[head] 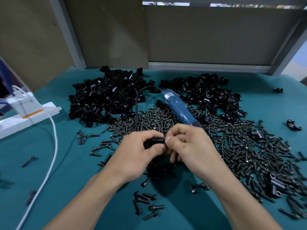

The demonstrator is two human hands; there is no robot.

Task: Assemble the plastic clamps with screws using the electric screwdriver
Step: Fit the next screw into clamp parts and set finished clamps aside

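Left hand (141, 146) gripping a small black plastic clamp (155, 141), right hand (187, 143) pinching at its end, blue cylindrical electric screwdriver (179, 108) lying on the dark screw pile (232, 146), teal tabletop (74, 163)

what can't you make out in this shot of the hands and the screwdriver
All in the head view.
- What, if anything, the right hand pinches: its own curled fingers cover it.
- Shape of the black clamp in the left hand: mostly wrapped by the hand.
- Bit of the electric screwdriver: behind the right hand.
- Its label text: too small.
- Power strip: cut off by the left edge.
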